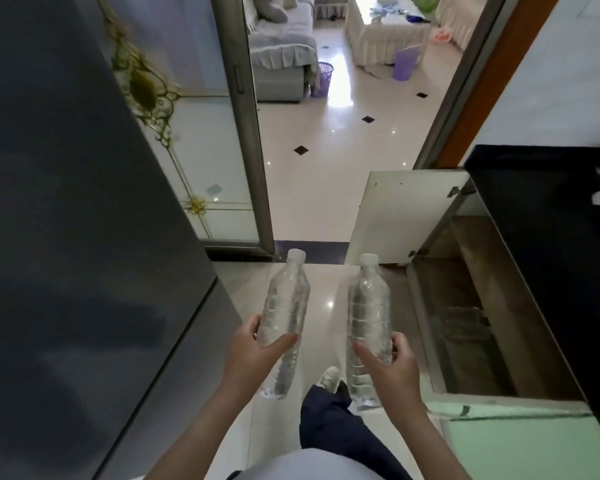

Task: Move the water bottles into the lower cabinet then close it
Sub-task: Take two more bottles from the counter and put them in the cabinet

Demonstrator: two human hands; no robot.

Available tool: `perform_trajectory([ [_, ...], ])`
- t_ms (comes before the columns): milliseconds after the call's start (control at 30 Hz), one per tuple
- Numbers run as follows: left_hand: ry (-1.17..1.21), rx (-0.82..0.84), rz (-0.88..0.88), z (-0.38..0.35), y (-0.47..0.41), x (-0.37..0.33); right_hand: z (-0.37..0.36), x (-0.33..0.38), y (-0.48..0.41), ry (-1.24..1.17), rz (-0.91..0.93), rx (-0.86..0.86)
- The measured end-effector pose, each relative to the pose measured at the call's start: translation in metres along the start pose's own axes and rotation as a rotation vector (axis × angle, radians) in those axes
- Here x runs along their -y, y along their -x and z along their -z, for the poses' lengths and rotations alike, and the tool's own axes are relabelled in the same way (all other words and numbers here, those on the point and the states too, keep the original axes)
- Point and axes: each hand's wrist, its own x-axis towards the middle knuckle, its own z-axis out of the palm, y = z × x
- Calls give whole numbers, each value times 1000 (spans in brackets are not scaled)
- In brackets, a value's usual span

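Above the tiled floor [326, 188], the left hand [253, 351] gripped one water bottle [286, 313], the right hand [392, 365] another bottle [369, 317], beside the open lower cabinet [482, 323], its interior dim and indistinct.

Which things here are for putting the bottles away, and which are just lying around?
For the job: left hand holding a water bottle; right hand holding another bottle; open lower cabinet and its door.

Just around: purple basket, sofa, fridge.
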Motion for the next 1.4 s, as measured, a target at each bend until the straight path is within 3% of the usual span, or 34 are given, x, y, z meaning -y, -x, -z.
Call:
perform_trajectory([
  [200,-37,47,-23,-52,-128,-75,24,50,-134,26,0,-30],
  [433,-73,194,-114,-119,-250,-163,55,82,-232,-7,-21,-242],
  [567,-155,373,-120,-164,-310,-186,63,73,-264,-58,-104,-399],
  [800,-320,788,-126,-251,-399,-223,58,75,-302,-213,-283,-821],
  [967,-488,1026,-284,-312,-436,-262,57,89,-319,-321,-344,-1095],
  [1167,-602,1188,-328,-378,-452,-256,63,63,-338,-322,-443,-1287],
  [1400,-687,1235,-277,-439,-458,-174,71,-26,-366,-337,-557,-1264],
])
